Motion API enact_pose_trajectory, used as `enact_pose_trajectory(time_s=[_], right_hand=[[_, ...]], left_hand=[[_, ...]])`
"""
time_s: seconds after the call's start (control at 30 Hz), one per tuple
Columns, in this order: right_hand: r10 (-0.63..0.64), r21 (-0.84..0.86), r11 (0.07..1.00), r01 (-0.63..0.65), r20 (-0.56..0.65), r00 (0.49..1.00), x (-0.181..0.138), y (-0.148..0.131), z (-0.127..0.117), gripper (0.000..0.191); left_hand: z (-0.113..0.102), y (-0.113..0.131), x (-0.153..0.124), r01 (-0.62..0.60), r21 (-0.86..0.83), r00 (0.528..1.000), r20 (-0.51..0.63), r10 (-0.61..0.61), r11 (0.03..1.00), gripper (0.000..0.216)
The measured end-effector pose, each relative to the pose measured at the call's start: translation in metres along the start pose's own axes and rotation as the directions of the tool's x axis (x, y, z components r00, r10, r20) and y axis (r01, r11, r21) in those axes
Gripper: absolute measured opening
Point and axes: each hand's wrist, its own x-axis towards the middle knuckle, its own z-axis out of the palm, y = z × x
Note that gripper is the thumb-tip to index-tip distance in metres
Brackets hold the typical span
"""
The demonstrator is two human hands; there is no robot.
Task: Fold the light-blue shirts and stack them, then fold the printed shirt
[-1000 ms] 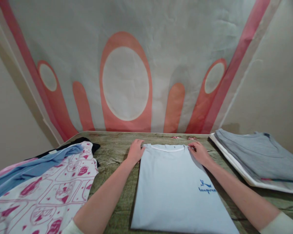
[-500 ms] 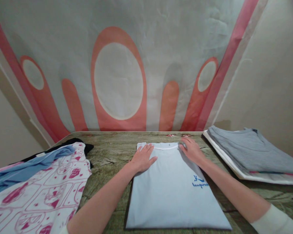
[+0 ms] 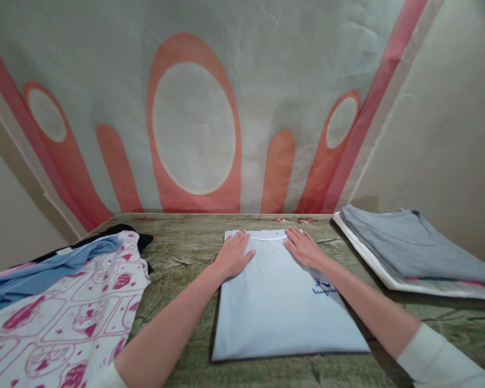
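Observation:
In the middle of the table lies a folded light-blue T-shirt (image 3: 275,312), its neckline at the far end and a blue printed logo on the right of its front. My left hand (image 3: 233,254) rests flat on the shirt's upper left corner, fingers spread. At the upper right corner, beside the collar, my right hand (image 3: 304,248) lies flat with its fingers stretched out. Neither hand grips the cloth.
On the left is a loose pile of clothes, with a white garment with pink print (image 3: 89,318), a blue garment (image 3: 60,269) and black cloth. Folded shirts, a grey one (image 3: 412,248) on top, are stacked at the right. A patterned wall (image 3: 194,205) stands behind the wood-look table (image 3: 178,242).
My right hand has come down from beside the collar onto the shirt's upper right corner. The left hand stays on its corner. The shirt's near edge now appears a little farther away.

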Motion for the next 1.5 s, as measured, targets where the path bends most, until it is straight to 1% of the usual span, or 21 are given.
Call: enact_pose_trajectory(time_s=[0.07,0.1,0.17,0.2,0.23,0.3,0.37,0.43,0.5,0.57,0.77,0.83,0.9,0.97,1.03,1.1,1.17,1.2,1.27,1.37,1.5], right_hand=[[0.024,0.02,1.0,-0.023,-0.072,0.997,0.003,0.004,-0.001,0.056],[0.028,0.026,0.999,-0.025,-0.115,0.993,0.003,0.005,-0.001,0.055],[0.003,0.028,1.0,0.002,-0.169,0.986,0.002,0.006,-0.003,0.052],[-0.026,0.027,0.999,0.031,-0.171,0.985,0.0,0.004,-0.004,0.052],[-0.058,0.025,0.998,0.063,-0.158,0.986,-0.003,0.001,-0.005,0.052],[-0.118,0.02,0.992,0.121,-0.106,0.987,-0.012,-0.01,-0.006,0.054],[-0.173,0.016,0.985,0.173,-0.041,0.984,-0.021,-0.024,-0.006,0.059],[-0.206,0.019,0.978,0.205,0.017,0.978,-0.028,-0.035,-0.005,0.064],[-0.21,0.019,0.978,0.209,0.05,0.976,-0.03,-0.04,-0.006,0.067],[-0.178,0.007,0.984,0.178,0.061,0.982,-0.027,-0.034,-0.008,0.069],[0.005,-0.019,1.0,-0.004,0.067,0.998,-0.009,0.013,-0.01,0.072],[0.07,-0.015,0.997,-0.07,0.035,0.997,-0.005,0.026,-0.01,0.071],[0.118,-0.016,0.993,-0.118,-0.036,0.992,-0.003,0.033,-0.012,0.068],[0.113,-0.013,0.993,-0.114,-0.094,0.989,-0.003,0.029,-0.016,0.064],[0.049,0.002,0.999,-0.049,-0.097,0.994,-0.008,0.014,-0.019,0.063],[-0.06,0.03,0.998,0.062,-0.061,0.996,-0.017,-0.012,-0.02,0.063],[-0.188,0.058,0.98,0.188,-0.014,0.982,-0.028,-0.04,-0.018,0.063],[-0.228,0.069,0.972,0.227,0.008,0.974,-0.034,-0.052,-0.016,0.064],[-0.258,0.073,0.964,0.254,0.05,0.965,-0.044,-0.069,-0.014,0.066],[-0.224,0.049,0.974,0.221,0.074,0.972,-0.051,-0.07,-0.014,0.067],[-0.119,0.015,0.993,0.118,0.072,0.99,-0.051,-0.041,-0.019,0.071]], left_hand=[[-0.007,0.006,0.0,0.003,0.029,1.0,-0.028,-0.002,1.0,0.051],[-0.011,0.011,-0.001,-0.005,0.036,1.0,-0.019,0.006,0.999,0.05],[-0.017,0.027,-0.006,-0.032,0.016,0.998,0.052,0.031,0.999,0.049],[-0.018,0.037,-0.01,-0.043,-0.01,0.994,0.103,0.044,0.999,0.049],[-0.018,0.047,-0.014,-0.053,-0.041,0.987,0.147,0.059,0.998,0.052],[-0.015,0.065,-0.023,-0.068,-0.086,0.978,0.193,0.084,0.994,0.06],[-0.01,0.077,-0.029,-0.071,-0.098,0.978,0.189,0.089,0.993,0.066],[-0.005,0.08,-0.031,-0.072,-0.095,0.983,0.164,0.087,0.993,0.067],[-0.002,0.078,-0.03,-0.082,-0.096,0.986,0.137,0.094,0.992,0.066],[-0.002,0.074,-0.027,-0.092,-0.1,0.986,0.13,0.104,0.991,0.065],[-0.004,0.066,-0.019,-0.122,-0.109,0.981,0.137,0.137,0.986,0.063],[-0.004,0.063,-0.017,-0.132,-0.111,0.98,0.136,0.147,0.985,0.062],[-0.003,0.059,-0.015,-0.137,-0.111,0.979,0.135,0.151,0.984,0.061],[-0.002,0.053,-0.012,-0.125,-0.106,0.982,0.13,0.138,0.986,0.06],[0.001,0.046,-0.01,-0.098,-0.099,0.986,0.122,0.11,0.99,0.06],[0.003,0.039,-0.007,-0.073,-0.089,0.991,0.104,0.083,0.993,0.06],[0.005,0.033,-0.006,-0.064,-0.077,0.994,0.084,0.071,0.995,0.061],[0.005,0.031,-0.006,-0.065,-0.071,0.995,0.076,0.07,0.995,0.061],[0.006,0.028,-0.006,-0.072,-0.059,0.995,0.068,0.076,0.996,0.061],[0.006,0.028,-0.006,-0.076,-0.053,0.995,0.063,0.079,0.996,0.062],[0.006,0.028,-0.005,-0.071,-0.056,0.995,0.066,0.075,0.996,0.061]])
